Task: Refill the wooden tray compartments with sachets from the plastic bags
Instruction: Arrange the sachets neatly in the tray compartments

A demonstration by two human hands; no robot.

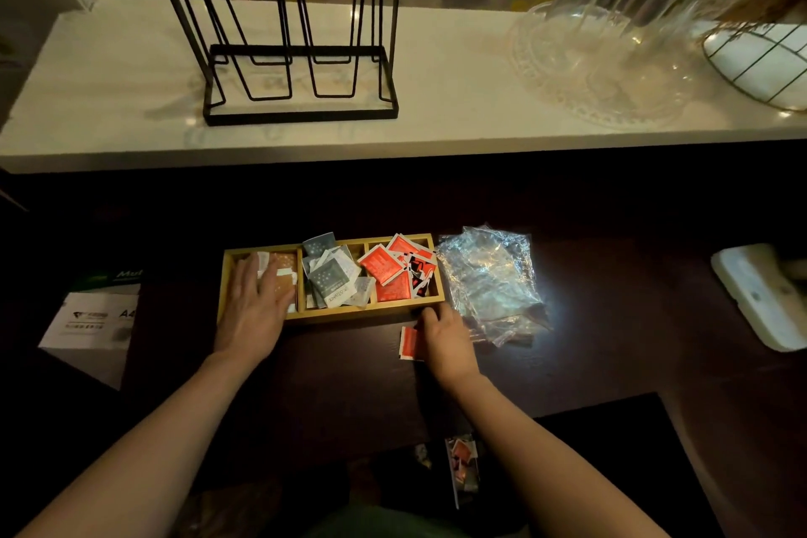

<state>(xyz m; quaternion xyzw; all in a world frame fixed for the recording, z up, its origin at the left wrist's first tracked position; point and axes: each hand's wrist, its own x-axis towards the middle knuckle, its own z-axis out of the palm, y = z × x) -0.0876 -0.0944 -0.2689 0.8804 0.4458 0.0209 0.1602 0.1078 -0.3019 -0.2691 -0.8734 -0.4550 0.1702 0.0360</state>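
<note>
Looking down on a dark table (349, 384), we note a wooden tray (349, 314) with three compartments side by side. Left compartment: orange-brown sachets (283, 271) with white strips. Middle: grey and white sachets (329, 282), heaped and poking over the far wall. Right: red sachets (386, 271), piled, some standing on edge.

Our left hand (255, 310) lies palm down across the left compartment, fingers straight and spread, pressing on the orange-brown sachets; it grips nothing. Our right hand (445, 336) rests on the table just in front of the tray's near right corner, fingers curled down over a loose red sachet (409, 343) that lies flat on the table, outside the tray. We cannot tell whether the fingers pinch it or only touch it.

Just right of the tray, touching its end, lies a crumpled heap of clear plastic bags (489, 284), flat and catching a bright glare. A few more sachets (463, 463) show low down past the table's near edge, too dim to sort.

Behind, a white counter (131, 92) carries a black wire rack (301, 70), a glass dish (602, 61) with upturned glasses, and a wire basket (764, 61). A white box (94, 319) marked A4 sits at far left, a white device (755, 297) at far right.
</note>
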